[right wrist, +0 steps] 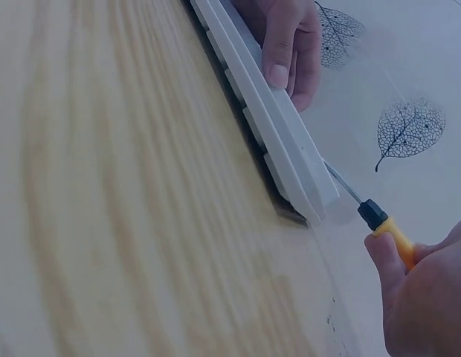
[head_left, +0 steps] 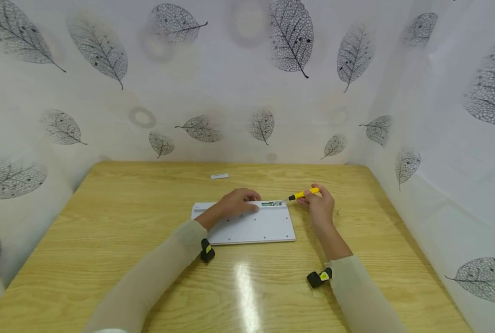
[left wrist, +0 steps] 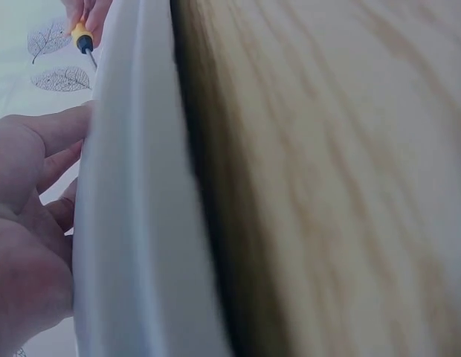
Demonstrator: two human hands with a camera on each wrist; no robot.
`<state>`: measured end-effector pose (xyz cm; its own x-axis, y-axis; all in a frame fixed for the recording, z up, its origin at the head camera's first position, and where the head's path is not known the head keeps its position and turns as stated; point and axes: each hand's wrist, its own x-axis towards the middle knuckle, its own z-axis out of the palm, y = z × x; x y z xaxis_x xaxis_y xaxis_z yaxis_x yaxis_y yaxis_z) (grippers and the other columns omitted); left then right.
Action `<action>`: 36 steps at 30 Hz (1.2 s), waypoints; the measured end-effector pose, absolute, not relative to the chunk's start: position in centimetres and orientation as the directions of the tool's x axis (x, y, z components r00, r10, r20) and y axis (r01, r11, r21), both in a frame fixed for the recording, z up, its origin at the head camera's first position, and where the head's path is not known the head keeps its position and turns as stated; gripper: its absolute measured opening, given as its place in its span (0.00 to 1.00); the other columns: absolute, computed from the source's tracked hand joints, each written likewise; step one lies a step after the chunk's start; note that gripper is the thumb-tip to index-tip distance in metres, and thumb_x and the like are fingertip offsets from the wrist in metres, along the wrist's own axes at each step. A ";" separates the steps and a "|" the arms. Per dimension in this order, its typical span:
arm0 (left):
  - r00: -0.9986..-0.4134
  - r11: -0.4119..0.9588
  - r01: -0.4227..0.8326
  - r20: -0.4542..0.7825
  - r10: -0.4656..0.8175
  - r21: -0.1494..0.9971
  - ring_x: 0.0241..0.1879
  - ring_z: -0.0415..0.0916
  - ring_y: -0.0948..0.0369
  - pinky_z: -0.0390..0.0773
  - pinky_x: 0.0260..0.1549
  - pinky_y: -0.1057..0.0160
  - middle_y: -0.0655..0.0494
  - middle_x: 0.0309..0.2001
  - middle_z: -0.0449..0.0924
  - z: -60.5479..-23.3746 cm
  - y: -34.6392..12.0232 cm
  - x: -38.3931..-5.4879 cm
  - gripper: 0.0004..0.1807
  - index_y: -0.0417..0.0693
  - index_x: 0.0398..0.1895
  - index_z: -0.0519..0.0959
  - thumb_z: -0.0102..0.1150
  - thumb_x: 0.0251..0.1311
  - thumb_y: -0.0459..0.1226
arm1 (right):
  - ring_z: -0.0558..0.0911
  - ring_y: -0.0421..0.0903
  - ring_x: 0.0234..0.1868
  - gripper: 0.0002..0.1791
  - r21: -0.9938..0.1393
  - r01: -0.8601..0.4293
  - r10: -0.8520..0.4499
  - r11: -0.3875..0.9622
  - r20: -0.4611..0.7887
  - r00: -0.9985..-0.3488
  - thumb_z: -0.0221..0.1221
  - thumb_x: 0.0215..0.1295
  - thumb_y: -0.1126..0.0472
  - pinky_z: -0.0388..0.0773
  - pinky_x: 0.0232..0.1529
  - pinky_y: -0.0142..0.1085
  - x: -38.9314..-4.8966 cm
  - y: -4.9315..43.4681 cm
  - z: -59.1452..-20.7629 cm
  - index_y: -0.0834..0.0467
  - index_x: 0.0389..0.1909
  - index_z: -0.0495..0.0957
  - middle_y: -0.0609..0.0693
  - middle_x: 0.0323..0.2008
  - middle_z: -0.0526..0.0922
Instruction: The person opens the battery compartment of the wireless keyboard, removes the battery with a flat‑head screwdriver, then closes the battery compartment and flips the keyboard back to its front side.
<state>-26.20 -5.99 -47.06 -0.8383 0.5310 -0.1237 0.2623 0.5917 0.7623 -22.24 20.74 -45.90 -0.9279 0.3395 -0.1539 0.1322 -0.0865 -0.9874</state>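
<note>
A white keyboard (head_left: 272, 227) lies face down on the table, its underside dotted with small screws. My left hand (head_left: 235, 203) grips its raised far edge, thumb on the underside and fingers over the back. In my right hand (head_left: 323, 206) is a screwdriver (head_left: 309, 192) with a yellow handle and a black collar. Its thin shaft points left into an uncovered battery compartment (head_left: 265, 204) at the far right edge, where something green shows. In the right wrist view the screwdriver (right wrist: 398, 242) slants to the keyboard's edge (right wrist: 290, 149), and its tip is hidden.
A small white strip (head_left: 219, 176), like a battery cover, lies near the back of the wooden table (head_left: 139, 199). Behind and beside the table hangs a white sheet (head_left: 230, 83) with a leaf print. Each wrist wears a black camera.
</note>
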 end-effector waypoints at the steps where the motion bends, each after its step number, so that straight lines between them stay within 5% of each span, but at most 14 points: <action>1: -0.838 0.593 0.263 -0.124 0.531 0.761 0.46 0.75 0.60 0.74 0.48 0.58 0.60 0.47 0.80 -47.1 -6.0 -26.2 0.15 0.59 0.55 0.81 0.64 0.66 0.46 | 0.87 0.38 0.32 0.25 -0.986 0.136 0.346 -0.092 -0.160 -0.924 0.54 0.75 0.66 0.84 0.48 0.36 -22.2 20.7 -45.9 0.64 0.70 0.64 0.61 0.53 0.76; 36: -0.849 0.616 0.251 -0.135 0.510 0.747 0.46 0.74 0.60 0.74 0.49 0.57 0.60 0.48 0.80 -47.0 -5.9 -25.9 0.14 0.60 0.54 0.81 0.64 0.66 0.46 | 0.85 0.38 0.31 0.25 -0.981 0.099 0.387 -0.165 -0.157 -0.909 0.54 0.75 0.66 0.84 0.45 0.33 -21.9 20.1 -45.4 0.64 0.70 0.64 0.61 0.52 0.76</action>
